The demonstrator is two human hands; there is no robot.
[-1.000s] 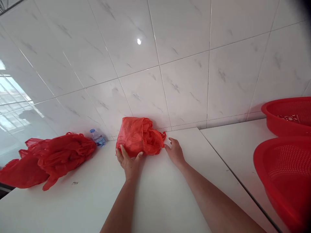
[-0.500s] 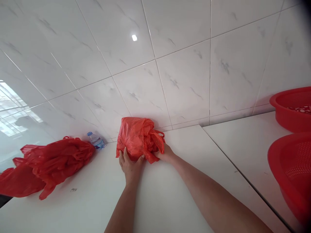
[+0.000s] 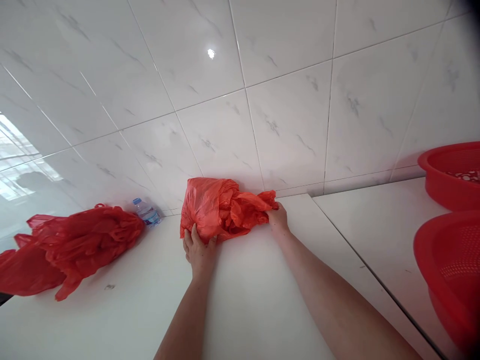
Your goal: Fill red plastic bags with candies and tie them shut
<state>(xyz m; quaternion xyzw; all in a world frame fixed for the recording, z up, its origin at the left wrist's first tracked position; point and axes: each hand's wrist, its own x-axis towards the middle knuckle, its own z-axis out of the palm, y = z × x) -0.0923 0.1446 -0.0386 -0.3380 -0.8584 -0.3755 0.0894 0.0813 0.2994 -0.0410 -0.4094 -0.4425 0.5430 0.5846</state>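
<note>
A crumpled red plastic bag lies on the white counter against the tiled wall. My left hand presses on its near left corner with fingers curled over the plastic. My right hand is closed on the bag's right end, which is stretched out to the right.
A pile of red plastic bags lies at the left, with a small water bottle behind it by the wall. Two red perforated basins stand at the right, one near and one farther back. A seam runs across the counter on the right.
My right hand went from open beside the bag to gripping its right end, then pulled that end out to the right. My left hand stayed on the bag's left corner.
</note>
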